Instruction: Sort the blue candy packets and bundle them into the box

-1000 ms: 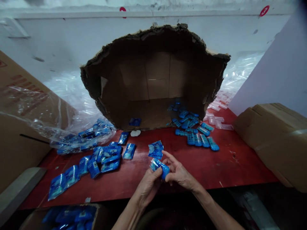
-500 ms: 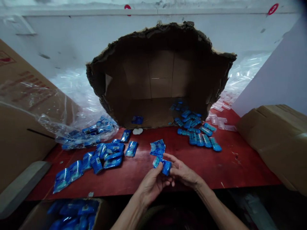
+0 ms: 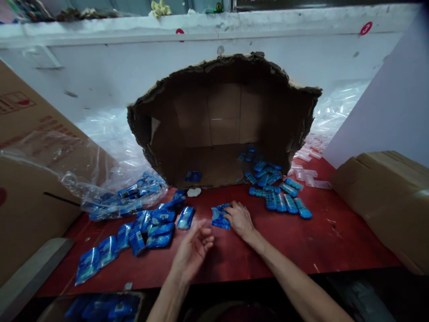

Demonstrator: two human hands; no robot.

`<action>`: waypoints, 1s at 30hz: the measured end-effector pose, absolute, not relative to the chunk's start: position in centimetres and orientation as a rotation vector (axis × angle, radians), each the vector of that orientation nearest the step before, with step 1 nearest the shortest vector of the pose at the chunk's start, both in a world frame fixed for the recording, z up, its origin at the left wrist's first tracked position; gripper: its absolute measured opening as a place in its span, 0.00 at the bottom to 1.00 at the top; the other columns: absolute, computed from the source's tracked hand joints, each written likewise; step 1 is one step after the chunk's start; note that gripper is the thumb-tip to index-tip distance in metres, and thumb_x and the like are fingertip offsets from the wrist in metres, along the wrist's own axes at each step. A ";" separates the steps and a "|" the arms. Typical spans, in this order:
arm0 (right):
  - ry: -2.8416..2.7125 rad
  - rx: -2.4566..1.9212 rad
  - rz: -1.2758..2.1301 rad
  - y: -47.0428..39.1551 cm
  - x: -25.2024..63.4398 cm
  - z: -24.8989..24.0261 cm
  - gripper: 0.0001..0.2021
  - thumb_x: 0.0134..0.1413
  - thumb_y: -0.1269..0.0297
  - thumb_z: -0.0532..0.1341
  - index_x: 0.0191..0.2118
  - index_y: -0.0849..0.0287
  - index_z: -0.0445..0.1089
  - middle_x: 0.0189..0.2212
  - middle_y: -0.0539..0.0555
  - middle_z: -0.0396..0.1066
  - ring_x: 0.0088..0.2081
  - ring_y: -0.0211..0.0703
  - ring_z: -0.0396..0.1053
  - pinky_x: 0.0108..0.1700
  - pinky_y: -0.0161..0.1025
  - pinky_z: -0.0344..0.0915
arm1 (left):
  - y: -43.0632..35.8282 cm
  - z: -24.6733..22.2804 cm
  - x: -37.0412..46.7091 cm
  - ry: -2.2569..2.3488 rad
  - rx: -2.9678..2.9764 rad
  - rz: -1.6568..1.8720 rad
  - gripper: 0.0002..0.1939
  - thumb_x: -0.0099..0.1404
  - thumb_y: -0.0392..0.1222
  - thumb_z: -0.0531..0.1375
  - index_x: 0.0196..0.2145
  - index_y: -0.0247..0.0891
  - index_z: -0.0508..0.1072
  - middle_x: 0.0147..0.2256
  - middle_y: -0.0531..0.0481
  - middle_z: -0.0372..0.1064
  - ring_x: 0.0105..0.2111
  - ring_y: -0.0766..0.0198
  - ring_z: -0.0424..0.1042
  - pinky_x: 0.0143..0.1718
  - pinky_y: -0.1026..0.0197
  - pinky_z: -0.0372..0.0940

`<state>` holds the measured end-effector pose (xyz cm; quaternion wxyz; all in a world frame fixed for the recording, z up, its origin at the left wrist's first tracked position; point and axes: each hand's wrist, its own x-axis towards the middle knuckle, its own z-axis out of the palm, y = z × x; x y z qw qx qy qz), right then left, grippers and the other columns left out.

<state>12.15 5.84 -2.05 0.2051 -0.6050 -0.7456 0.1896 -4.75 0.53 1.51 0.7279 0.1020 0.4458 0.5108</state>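
Touching a shiny, flat blue packet [image 3: 219, 217], right hand [image 3: 238, 218].

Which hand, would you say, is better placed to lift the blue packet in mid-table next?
Probably the right hand: its fingertips are at the right edge of the blue packet. The left hand looks empty and hangs short of it.

The desk [image 3: 284, 241] is being coloured deep red. Blue packets [image 3: 185, 218] are being patterned with turquoise patches, blue cases [image 3: 290, 204] with darker marks. The torn carton [image 3: 223, 134] is being shaded brown, the printed carton [image 3: 23, 179] is being marked red on brown, and the white wall [image 3: 100, 71] is being dotted with red circles [image 3: 366, 28].
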 end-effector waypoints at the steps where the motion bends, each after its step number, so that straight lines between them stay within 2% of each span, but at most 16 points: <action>1: -2.087 -1.705 0.507 5.9 12.0 -2.3 0.08 0.52 0.64 0.55 0.35 0.53 0.71 0.35 0.52 0.65 0.39 0.43 0.60 0.40 0.36 0.55 | 0.2 0.8 -3.8 1.033 0.230 1.097 0.09 0.56 0.38 0.55 0.36 0.34 0.67 0.20 0.51 0.69 0.19 0.67 0.68 0.21 0.66 0.63; 5: -2.098 -1.755 0.418 4.9 12.1 -2.4 0.10 0.55 0.65 0.52 0.33 0.53 0.71 0.34 0.53 0.66 0.39 0.44 0.59 0.40 0.38 0.53 | -0.4 -1.2 -1.3 1.192 0.289 1.036 0.11 0.54 0.42 0.58 0.34 0.34 0.66 0.19 0.53 0.67 0.15 0.72 0.63 0.15 0.70 0.56; 10: -2.070 -1.685 0.348 2.4 12.3 -1.2 0.13 0.57 0.65 0.48 0.35 0.53 0.70 0.32 0.54 0.65 0.36 0.43 0.59 0.39 0.39 0.52 | 0.5 -1.5 0.1 1.214 0.427 1.066 0.16 0.48 0.48 0.61 0.31 0.34 0.66 0.22 0.54 0.67 0.14 0.75 0.61 0.14 0.70 0.51; 14: -1.919 -1.451 0.523 1.3 12.6 -1.1 0.10 0.54 0.66 0.51 0.39 0.55 0.69 0.34 0.55 0.64 0.37 0.43 0.60 0.40 0.38 0.55 | 1.0 -1.7 0.8 1.220 0.467 1.095 0.15 0.47 0.47 0.62 0.29 0.33 0.67 0.19 0.55 0.65 0.14 0.74 0.61 0.15 0.70 0.51; 17: -1.638 -1.397 0.795 2.1 13.1 -1.6 0.15 0.49 0.63 0.56 0.45 0.57 0.64 0.37 0.55 0.63 0.37 0.44 0.62 0.40 0.38 0.58 | 1.0 -2.1 1.0 1.226 0.499 1.100 0.14 0.45 0.46 0.63 0.26 0.32 0.69 0.17 0.54 0.64 0.13 0.73 0.60 0.14 0.69 0.50; 18: -1.558 -1.387 0.918 2.6 13.3 -1.8 0.15 0.48 0.61 0.56 0.44 0.58 0.65 0.35 0.55 0.65 0.35 0.43 0.63 0.38 0.38 0.59 | 1.1 -2.3 1.0 1.223 0.510 1.098 0.14 0.45 0.46 0.63 0.25 0.31 0.69 0.16 0.54 0.64 0.13 0.73 0.59 0.14 0.69 0.50; 20: -1.469 -1.362 1.127 3.5 13.5 -2.2 0.12 0.48 0.59 0.55 0.35 0.60 0.68 0.27 0.52 0.66 0.28 0.40 0.63 0.32 0.36 0.60 | 1.1 -2.5 1.0 1.220 0.525 1.099 0.15 0.43 0.47 0.64 0.22 0.31 0.68 0.14 0.54 0.63 0.12 0.72 0.59 0.14 0.68 0.50; 23: -1.446 -1.366 1.201 4.2 13.4 -2.8 0.12 0.48 0.57 0.54 0.24 0.61 0.66 0.18 0.48 0.63 0.22 0.36 0.60 0.26 0.33 0.59 | 1.4 -2.7 1.0 1.221 0.521 1.110 0.15 0.43 0.48 0.63 0.20 0.32 0.67 0.13 0.56 0.61 0.12 0.72 0.58 0.14 0.68 0.50; 27: -1.450 -1.455 1.116 4.4 12.9 -3.2 0.14 0.49 0.57 0.52 0.24 0.61 0.65 0.16 0.47 0.62 0.20 0.35 0.59 0.23 0.31 0.57 | 1.6 -2.7 1.0 1.166 0.503 1.076 0.14 0.44 0.47 0.63 0.21 0.33 0.66 0.14 0.56 0.62 0.12 0.73 0.58 0.14 0.68 0.51; 30: -1.490 -1.539 1.020 4.9 12.6 -3.0 0.14 0.51 0.58 0.50 0.25 0.61 0.65 0.18 0.48 0.65 0.22 0.36 0.62 0.24 0.31 0.57 | 1.2 -2.5 0.6 1.119 0.492 0.997 0.14 0.44 0.45 0.64 0.21 0.32 0.66 0.14 0.55 0.62 0.13 0.72 0.59 0.14 0.68 0.51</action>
